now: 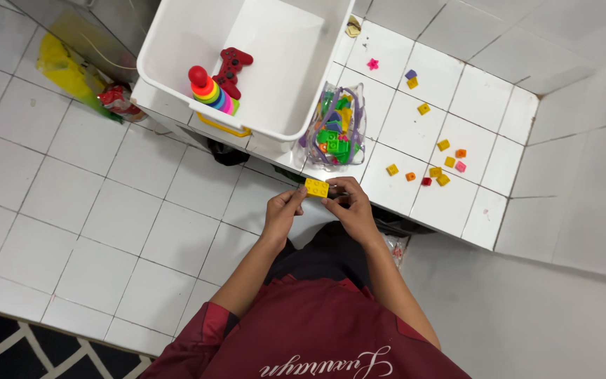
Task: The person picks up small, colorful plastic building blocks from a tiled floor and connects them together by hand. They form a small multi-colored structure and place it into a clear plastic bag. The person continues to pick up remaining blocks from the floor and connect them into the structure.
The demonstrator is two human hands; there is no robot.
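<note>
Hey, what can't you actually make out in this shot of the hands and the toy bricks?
Head view only:
- Yellow brick: underside hidden; fingertips of left hand and right hand cover its ends.
- Clear bag: jumbled bricks inside, impossible to count.
- Loose bricks on the tiled ledge: too small for stud detail.
- White tub: far end cut off by the top edge.

A clear plastic pouch [336, 125] with purple trim, full of coloured blocks, stands beside the white bin [177, 42]
</note>
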